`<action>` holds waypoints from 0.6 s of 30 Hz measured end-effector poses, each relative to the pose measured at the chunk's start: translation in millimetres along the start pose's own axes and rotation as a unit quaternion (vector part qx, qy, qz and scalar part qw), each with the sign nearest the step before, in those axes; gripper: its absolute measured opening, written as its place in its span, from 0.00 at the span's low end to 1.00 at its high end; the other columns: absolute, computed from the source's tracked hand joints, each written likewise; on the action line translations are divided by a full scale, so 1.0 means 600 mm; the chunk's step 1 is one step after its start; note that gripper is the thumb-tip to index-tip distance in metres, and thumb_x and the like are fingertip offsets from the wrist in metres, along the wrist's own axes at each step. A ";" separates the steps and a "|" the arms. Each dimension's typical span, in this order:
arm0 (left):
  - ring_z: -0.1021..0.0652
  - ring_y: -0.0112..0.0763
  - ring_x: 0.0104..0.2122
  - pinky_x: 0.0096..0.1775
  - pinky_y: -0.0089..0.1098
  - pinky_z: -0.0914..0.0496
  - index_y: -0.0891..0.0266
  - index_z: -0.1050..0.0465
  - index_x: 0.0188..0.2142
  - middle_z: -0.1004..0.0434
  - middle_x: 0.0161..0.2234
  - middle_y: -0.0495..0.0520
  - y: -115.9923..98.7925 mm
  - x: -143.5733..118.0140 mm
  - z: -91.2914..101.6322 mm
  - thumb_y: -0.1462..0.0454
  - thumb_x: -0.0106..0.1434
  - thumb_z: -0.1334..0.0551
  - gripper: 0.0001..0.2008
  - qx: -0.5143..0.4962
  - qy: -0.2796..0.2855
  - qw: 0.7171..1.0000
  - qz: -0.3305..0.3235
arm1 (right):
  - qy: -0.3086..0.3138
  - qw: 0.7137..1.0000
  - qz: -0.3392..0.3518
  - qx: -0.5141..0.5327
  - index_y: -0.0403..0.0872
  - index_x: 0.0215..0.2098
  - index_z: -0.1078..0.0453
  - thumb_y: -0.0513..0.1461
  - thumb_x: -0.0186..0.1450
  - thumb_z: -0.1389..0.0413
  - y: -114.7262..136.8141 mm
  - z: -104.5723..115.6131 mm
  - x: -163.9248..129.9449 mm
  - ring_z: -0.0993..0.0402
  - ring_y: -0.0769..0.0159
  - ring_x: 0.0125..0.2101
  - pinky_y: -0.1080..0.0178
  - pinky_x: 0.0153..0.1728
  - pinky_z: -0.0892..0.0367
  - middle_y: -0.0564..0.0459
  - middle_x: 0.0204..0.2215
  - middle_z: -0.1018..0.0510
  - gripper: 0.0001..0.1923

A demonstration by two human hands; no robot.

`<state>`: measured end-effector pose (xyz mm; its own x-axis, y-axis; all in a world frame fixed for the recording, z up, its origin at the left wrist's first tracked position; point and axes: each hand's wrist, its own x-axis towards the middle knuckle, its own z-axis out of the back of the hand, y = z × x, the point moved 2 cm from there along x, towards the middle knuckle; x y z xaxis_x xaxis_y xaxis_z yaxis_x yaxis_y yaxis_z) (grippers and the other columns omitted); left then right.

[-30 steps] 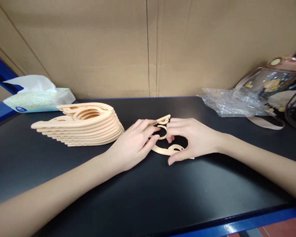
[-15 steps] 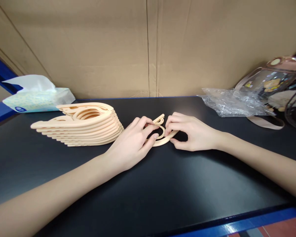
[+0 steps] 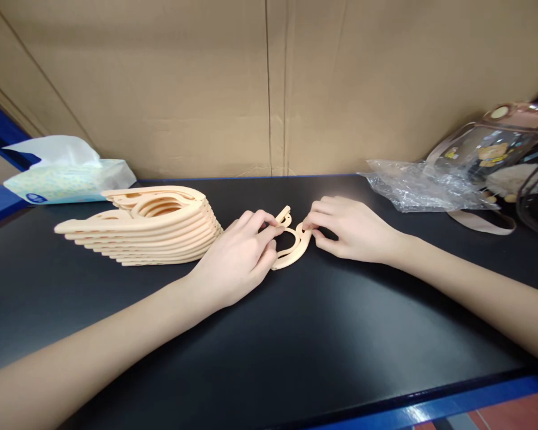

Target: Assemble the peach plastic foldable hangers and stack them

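A beige plastic folding hanger (image 3: 291,258) lies on the black table between my hands, its curved arm and small hooked piece showing. My left hand (image 3: 242,257) grips its left side with thumb and fingers, covering that part. My right hand (image 3: 349,230) pinches the hanger's right end between thumb and fingertips. To the left of my left hand stands a neat stack of similar beige hangers (image 3: 170,236), lying flat on one another, close to that hand.
A tissue pack (image 3: 72,173) sits at the back left. Crumpled clear plastic wrap (image 3: 425,185) and a transparent bag (image 3: 497,149) with a strap lie at the back right. Cardboard (image 3: 206,89) stands upright behind the black table (image 3: 296,346).
The hanger's right arm has swung inward and up, its end now closer to the hook. My right hand has moved slightly up with it; the left has barely moved.
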<state>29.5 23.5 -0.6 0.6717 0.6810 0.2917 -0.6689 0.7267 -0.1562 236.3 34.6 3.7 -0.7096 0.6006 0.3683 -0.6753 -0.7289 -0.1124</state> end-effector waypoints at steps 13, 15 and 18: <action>0.33 0.40 0.50 0.52 0.42 0.32 0.67 0.31 0.52 0.32 0.50 0.58 -0.001 -0.004 -0.008 0.71 0.65 0.50 0.18 0.022 -0.023 0.999 -0.028 | -0.011 0.998 -0.053 -0.025 0.45 0.35 0.29 0.39 0.68 0.51 -0.001 -0.003 0.002 0.34 0.64 0.31 0.62 0.34 0.43 0.53 0.29 0.26 0.10; 0.35 0.41 0.54 0.55 0.42 0.35 0.68 0.32 0.53 0.33 0.51 0.59 -0.001 -0.004 -0.009 0.70 0.65 0.50 0.18 0.017 -0.029 0.999 -0.029 | -0.013 0.998 -0.049 -0.021 0.44 0.36 0.30 0.40 0.69 0.51 -0.001 -0.004 0.003 0.34 0.64 0.31 0.61 0.34 0.43 0.53 0.29 0.26 0.10; 0.39 0.41 0.58 0.59 0.43 0.38 0.69 0.35 0.55 0.35 0.55 0.61 0.001 -0.003 -0.010 0.67 0.65 0.48 0.19 0.004 -0.036 0.999 -0.017 | -0.010 0.999 -0.039 -0.009 0.44 0.38 0.29 0.41 0.69 0.52 -0.001 -0.005 0.002 0.33 0.63 0.33 0.61 0.36 0.42 0.52 0.31 0.26 0.12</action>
<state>29.8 23.0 -7.1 0.6697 0.6471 0.3643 -0.6487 0.7486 -0.1371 235.2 36.9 1.6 -0.6507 0.6487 0.3948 -0.7322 -0.6737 -0.0997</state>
